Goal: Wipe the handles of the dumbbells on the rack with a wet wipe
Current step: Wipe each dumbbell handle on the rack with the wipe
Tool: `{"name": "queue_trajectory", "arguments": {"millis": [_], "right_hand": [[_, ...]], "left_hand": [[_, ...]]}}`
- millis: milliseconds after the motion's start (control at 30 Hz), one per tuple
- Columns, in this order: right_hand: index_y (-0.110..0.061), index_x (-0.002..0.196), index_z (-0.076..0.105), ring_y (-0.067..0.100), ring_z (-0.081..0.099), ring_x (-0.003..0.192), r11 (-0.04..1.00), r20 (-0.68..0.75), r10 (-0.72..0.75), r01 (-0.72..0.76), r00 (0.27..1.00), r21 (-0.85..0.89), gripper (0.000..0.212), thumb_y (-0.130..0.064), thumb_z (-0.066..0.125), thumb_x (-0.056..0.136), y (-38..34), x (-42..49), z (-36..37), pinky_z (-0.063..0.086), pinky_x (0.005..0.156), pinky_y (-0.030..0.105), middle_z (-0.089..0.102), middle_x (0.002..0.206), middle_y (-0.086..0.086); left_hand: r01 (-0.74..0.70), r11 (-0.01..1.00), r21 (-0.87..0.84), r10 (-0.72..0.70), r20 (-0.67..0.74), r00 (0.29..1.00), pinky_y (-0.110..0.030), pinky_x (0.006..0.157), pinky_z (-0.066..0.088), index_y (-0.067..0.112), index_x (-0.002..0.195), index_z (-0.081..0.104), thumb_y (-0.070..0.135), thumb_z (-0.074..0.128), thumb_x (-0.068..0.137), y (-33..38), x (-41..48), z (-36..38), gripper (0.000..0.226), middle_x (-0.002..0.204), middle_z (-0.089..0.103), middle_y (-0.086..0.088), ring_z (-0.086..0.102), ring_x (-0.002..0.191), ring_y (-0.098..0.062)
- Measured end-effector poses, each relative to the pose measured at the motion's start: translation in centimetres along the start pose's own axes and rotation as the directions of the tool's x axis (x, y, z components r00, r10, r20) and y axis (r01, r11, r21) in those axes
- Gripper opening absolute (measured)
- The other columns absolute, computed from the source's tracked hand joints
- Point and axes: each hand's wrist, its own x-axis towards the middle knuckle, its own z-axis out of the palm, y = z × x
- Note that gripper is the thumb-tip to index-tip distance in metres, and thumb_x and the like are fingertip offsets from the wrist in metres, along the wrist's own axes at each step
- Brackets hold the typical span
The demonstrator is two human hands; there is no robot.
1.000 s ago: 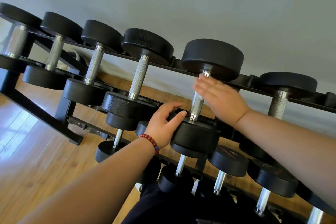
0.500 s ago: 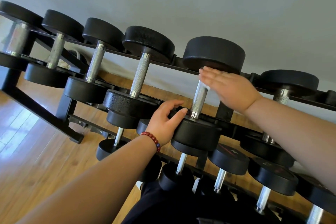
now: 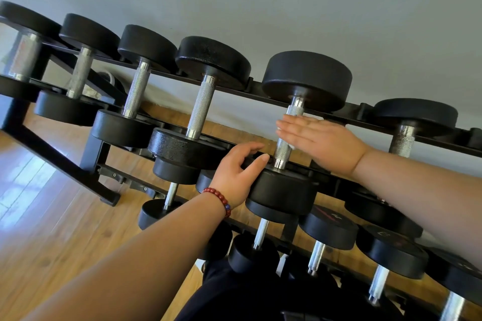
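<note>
A black rack (image 3: 55, 156) carries a row of black dumbbells with knurled steel handles. My right hand (image 3: 322, 144) lies flat, fingers straight, across the handle (image 3: 282, 150) of the fifth dumbbell from the left and presses a white wet wipe (image 3: 292, 146) against it. Only a small edge of the wipe shows under the palm. My left hand (image 3: 234, 174), with a red bead bracelet at the wrist, grips the rim of that dumbbell's near head (image 3: 283, 191), fingers curled over its top. The far head (image 3: 307, 81) rests on the back rail.
Neighbouring dumbbells stand close on both sides, one handle (image 3: 200, 107) to the left and one (image 3: 403, 138) to the right. A lower tier of smaller dumbbells (image 3: 329, 227) sits below my arms. Wooden floor (image 3: 44, 229) lies at the left, a grey wall behind.
My right hand slid up the handle to the far head, then back down to the handle's middle. My left hand has kept its hold on the near head.
</note>
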Motion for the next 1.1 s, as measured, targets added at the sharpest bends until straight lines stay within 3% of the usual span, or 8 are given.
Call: {"name": "queue_trajectory", "arguments": {"millis": [167,333,500,633,700,833,967,1100], "right_hand": [[0.001,0.131,0.055,0.033,0.051,0.126,0.974,-0.042,0.217,-0.219,0.975,-0.055,0.061,0.016,0.062,0.072,0.8,0.7,-0.5,0.035,0.100,0.045,0.053,0.137,0.018],[-0.010,0.129,0.060,0.027,0.049,0.129,0.986,0.065,-0.114,0.105,0.991,0.131,0.043,-0.004,0.046,0.088,-1.5,0.0,0.2,0.037,0.106,0.044,0.057,0.136,0.009],[-0.005,0.132,0.054,0.025,0.039,0.135,0.976,-0.007,0.145,-0.142,0.989,0.167,0.050,0.000,0.035,0.086,-0.2,0.1,0.7,0.017,0.119,0.025,0.053,0.138,0.013],[-0.013,0.132,0.056,0.022,0.043,0.133,0.977,0.070,-0.086,0.071,0.994,0.202,0.047,-0.009,0.038,0.089,-1.7,-0.6,0.8,0.032,0.107,0.047,0.054,0.139,0.005],[-0.015,0.132,0.057,0.021,0.044,0.132,0.975,0.097,-0.151,0.133,0.984,0.176,0.047,-0.006,0.041,0.088,-0.3,-0.3,0.1,0.034,0.106,0.047,0.054,0.139,0.005],[-0.013,0.134,0.053,0.024,0.042,0.134,0.984,0.069,-0.081,0.069,0.994,0.167,0.050,-0.003,0.039,0.088,0.3,-0.1,0.2,0.037,0.107,0.046,0.052,0.140,0.007],[-0.016,0.135,0.050,0.023,0.046,0.131,0.952,0.130,-0.260,0.231,0.957,0.201,0.047,-0.005,0.048,0.089,-0.3,-0.3,0.0,0.038,0.105,0.047,0.054,0.139,0.007],[-0.009,0.130,0.058,0.022,0.040,0.134,0.986,0.055,-0.058,0.048,0.997,0.161,0.048,0.000,0.040,0.087,1.1,0.2,-0.2,0.029,0.114,0.037,0.055,0.137,0.010]], "left_hand": [[-0.002,1.000,-0.005,0.002,-0.001,1.000,-0.013,0.090,0.038,0.025,0.129,0.055,0.036,0.053,0.095,-0.1,-0.1,0.0,0.035,0.121,0.056,0.010,0.050,0.112,0.001],[-0.126,0.990,0.055,0.125,0.023,0.992,-0.010,0.099,0.035,0.033,0.130,0.047,0.052,0.047,0.089,-0.5,-0.5,0.0,0.045,0.125,0.051,0.015,0.045,0.119,0.004],[-0.059,0.997,0.050,0.056,0.051,0.997,-0.021,0.103,0.032,0.040,0.135,0.039,0.060,0.043,0.083,-1.4,-1.3,-0.1,0.056,0.133,0.043,0.018,0.040,0.126,-0.002],[-0.068,0.996,0.066,0.065,0.045,0.997,-0.022,0.104,0.031,0.032,0.140,0.040,0.047,0.048,0.090,-1.2,-1.2,-0.2,0.053,0.132,0.043,0.017,0.040,0.126,-0.003],[-0.066,0.996,0.066,0.063,0.045,0.997,-0.023,0.103,0.031,0.031,0.140,0.040,0.045,0.049,0.092,-1.2,-1.3,-0.2,0.051,0.132,0.043,0.017,0.040,0.126,-0.003],[-0.072,0.995,0.070,0.069,0.040,0.997,-0.027,0.106,0.032,0.029,0.141,0.040,0.038,0.051,0.096,-1.2,-1.3,-0.2,0.047,0.135,0.043,0.014,0.040,0.127,-0.005],[-0.077,0.993,0.088,0.074,0.042,0.996,-0.025,0.105,0.032,0.029,0.141,0.040,0.037,0.051,0.096,-1.3,-1.3,-0.2,0.046,0.132,0.043,0.016,0.040,0.125,-0.004],[-0.077,0.993,0.085,0.073,0.041,0.996,-0.026,0.104,0.034,0.030,0.140,0.040,0.048,0.046,0.090,-1.3,-1.2,-0.1,0.053,0.136,0.045,0.012,0.042,0.126,-0.005]]}}
